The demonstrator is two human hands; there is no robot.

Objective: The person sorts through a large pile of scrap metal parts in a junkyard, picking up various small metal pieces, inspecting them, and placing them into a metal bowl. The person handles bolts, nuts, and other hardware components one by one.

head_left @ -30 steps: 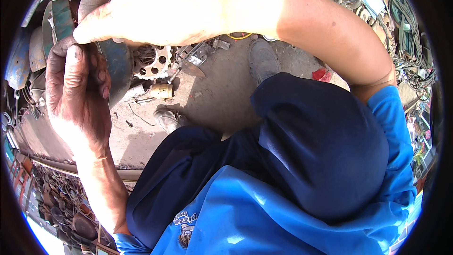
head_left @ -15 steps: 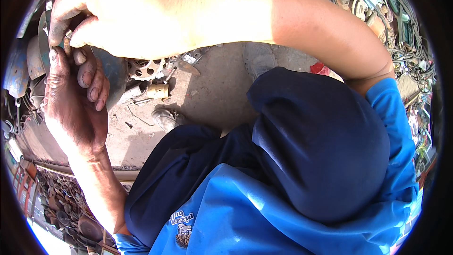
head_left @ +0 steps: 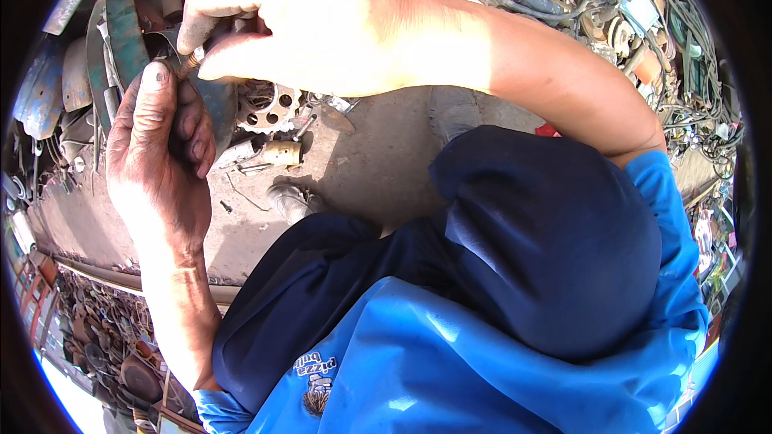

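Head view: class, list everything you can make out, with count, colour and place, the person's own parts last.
Threaded piece: one, brownish, pinched by the right hand
Toothed disc: one, pale, left of centre
Cylinder: one, yellowish, below the disc
Strip: one, green, upper left
Metal piece: one, blue, left edge
Cables: many, mostly dark, upper right
Scrap pile: one, mostly brown, lower left
Floor: one, grey, middle
Shoes: two, greyish, on the floor
Trousers: one pair, navy, centre right
Shirt: one, blue, bottom
Left hand: one, dark-smudged, left
Right hand: one, glare-whitened, top
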